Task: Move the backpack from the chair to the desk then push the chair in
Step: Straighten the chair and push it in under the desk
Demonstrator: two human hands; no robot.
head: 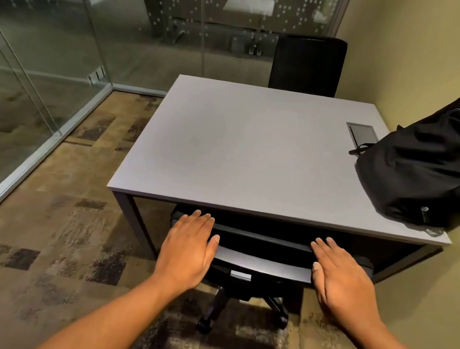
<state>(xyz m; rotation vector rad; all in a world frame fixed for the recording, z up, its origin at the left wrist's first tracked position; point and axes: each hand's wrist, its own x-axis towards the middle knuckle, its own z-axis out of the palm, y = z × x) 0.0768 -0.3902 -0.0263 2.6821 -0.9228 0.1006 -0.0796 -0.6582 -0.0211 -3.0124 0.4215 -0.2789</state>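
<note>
The black backpack (434, 164) lies on the right end of the grey desk (240, 152), leaning against the yellow wall. The black office chair (261, 255) stands at the desk's near edge, its seat hidden under the top and only its backrest top and wheeled base showing. My left hand (187, 249) rests flat on the left end of the backrest top, fingers together. My right hand (341, 276) rests flat on the right end the same way. Neither hand curls around anything.
A second black chair (308, 64) stands at the desk's far side. A cable hatch (361, 133) is set in the desk beside the backpack. Glass partitions (47, 60) close off the left and back. Patterned carpet (66, 240) covers the floor.
</note>
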